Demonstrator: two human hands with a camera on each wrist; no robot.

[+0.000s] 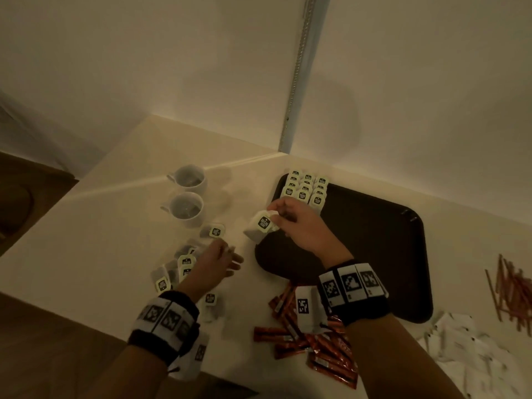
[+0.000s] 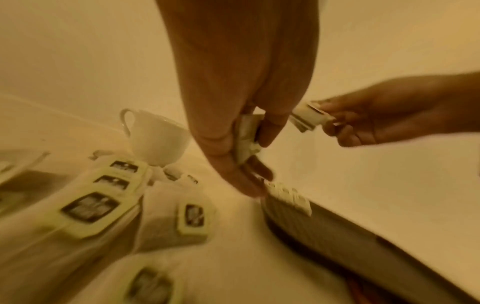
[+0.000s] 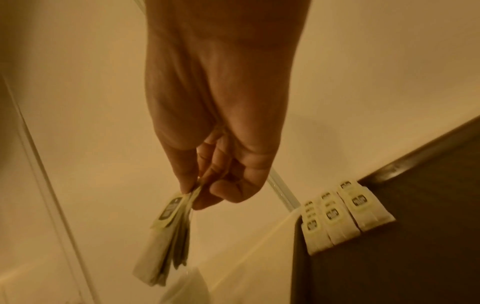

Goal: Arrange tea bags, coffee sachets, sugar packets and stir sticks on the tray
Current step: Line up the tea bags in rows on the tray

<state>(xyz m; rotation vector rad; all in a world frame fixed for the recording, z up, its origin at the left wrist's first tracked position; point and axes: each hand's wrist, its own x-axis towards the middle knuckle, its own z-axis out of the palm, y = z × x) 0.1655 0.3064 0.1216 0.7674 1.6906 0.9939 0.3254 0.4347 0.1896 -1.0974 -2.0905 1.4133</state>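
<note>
Several white paper tea bags with pale green tags hang as a small bunch from the right hand, pinched at the tag end between thumb and fingertips, just above the near-left edge of the dark rectangular plastic tray. The left hand holds one more bag between curled fingers, over the loose bags on the counter. Judged by appearance, these bags are very light, limp and easily torn; grip the stiffer tag. Three rows of bags already occupy the tray's far-left corner. The cream countertop is smooth and dimly lit, against a pale wall, with two white ceramic cups nearby.
</note>
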